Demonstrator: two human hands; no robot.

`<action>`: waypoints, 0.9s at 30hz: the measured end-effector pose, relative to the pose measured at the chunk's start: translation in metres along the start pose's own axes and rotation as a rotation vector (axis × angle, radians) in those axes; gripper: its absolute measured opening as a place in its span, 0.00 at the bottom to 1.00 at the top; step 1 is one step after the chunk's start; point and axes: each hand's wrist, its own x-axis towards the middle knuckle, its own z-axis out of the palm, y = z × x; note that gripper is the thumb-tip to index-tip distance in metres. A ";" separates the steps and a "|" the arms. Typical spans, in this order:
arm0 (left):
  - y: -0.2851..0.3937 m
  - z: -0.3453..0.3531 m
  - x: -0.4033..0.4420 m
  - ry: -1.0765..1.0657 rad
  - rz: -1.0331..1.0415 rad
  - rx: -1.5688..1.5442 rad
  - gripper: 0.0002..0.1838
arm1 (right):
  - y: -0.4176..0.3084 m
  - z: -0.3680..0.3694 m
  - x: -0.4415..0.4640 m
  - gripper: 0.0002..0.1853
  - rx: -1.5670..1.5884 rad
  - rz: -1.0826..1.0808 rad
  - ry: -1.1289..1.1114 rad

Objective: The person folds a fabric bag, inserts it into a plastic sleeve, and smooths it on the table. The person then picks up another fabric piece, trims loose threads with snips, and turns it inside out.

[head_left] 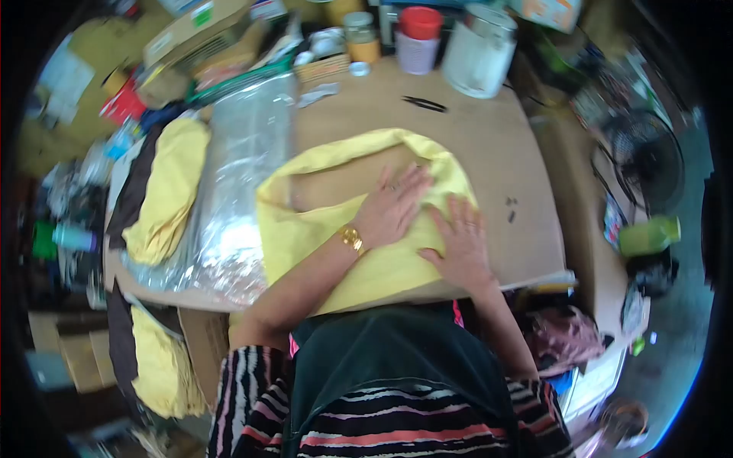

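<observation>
A yellow cloth bag [328, 237] with a wide looped strap lies spread on the cardboard-topped table in front of me. My left hand [393, 206], with a gold watch at the wrist, rests flat on the cloth near the right end of the strap opening. Just to its right, my right hand [458, 240] presses on the bag's right side with its fingers spread. Neither hand grips anything. Brown tabletop shows through the gap between strap and bag body.
Clear plastic sleeves [244, 168] are stacked left of the bag, beside a folded yellow cloth piece [169, 191]. Black thread snips [424, 104] lie toward the back. A white kettle [481, 53], a red-lidded cup [418, 42] and a jar [361, 38] line the far edge.
</observation>
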 end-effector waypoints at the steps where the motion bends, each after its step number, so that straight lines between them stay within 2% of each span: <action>1: 0.001 -0.017 -0.021 0.007 -0.053 0.031 0.28 | 0.007 0.000 -0.004 0.44 -0.056 0.001 0.012; 4: 0.019 -0.083 -0.085 -0.346 -0.187 0.218 0.31 | 0.025 -0.010 -0.011 0.45 -0.094 0.010 -0.083; 6: 0.040 -0.114 -0.121 -0.357 -0.202 0.150 0.32 | 0.019 -0.028 0.000 0.45 -0.100 -0.032 -0.114; 8: 0.057 -0.118 -0.151 -0.364 -0.199 0.063 0.33 | 0.004 -0.050 0.014 0.39 -0.264 0.033 -0.387; 9: 0.060 -0.111 -0.164 -0.355 -0.130 0.021 0.33 | -0.009 -0.047 0.023 0.39 -0.268 0.019 -0.385; 11: 0.059 -0.109 -0.173 -0.331 -0.065 -0.020 0.34 | -0.054 -0.035 0.045 0.31 0.214 -0.354 -0.184; 13: 0.060 -0.114 -0.179 -0.334 -0.138 -0.157 0.35 | -0.105 -0.017 0.060 0.26 0.587 -0.645 -0.341; 15: 0.054 -0.116 -0.190 -0.362 -0.187 -0.090 0.35 | -0.142 0.014 0.076 0.28 0.331 -0.823 -0.329; 17: 0.043 -0.111 -0.201 -0.389 -0.236 -0.025 0.36 | -0.146 0.043 0.094 0.30 0.306 -0.827 -0.284; 19: 0.033 -0.100 -0.210 -0.041 -0.211 -0.042 0.33 | -0.148 0.051 0.110 0.32 0.281 -0.822 -0.256; 20: 0.027 -0.099 -0.214 -0.001 -0.192 0.032 0.27 | -0.149 0.053 0.114 0.33 0.268 -0.802 -0.255; 21: 0.025 -0.102 -0.216 -0.007 -0.202 0.002 0.27 | -0.149 0.056 0.114 0.35 0.260 -0.776 -0.259; 23: 0.019 -0.111 -0.217 0.086 -0.139 0.144 0.23 | -0.148 0.060 0.115 0.35 0.245 -0.768 -0.274; 27: 0.024 -0.117 -0.232 0.189 -0.182 0.084 0.18 | -0.152 0.059 0.115 0.38 0.247 -0.753 -0.241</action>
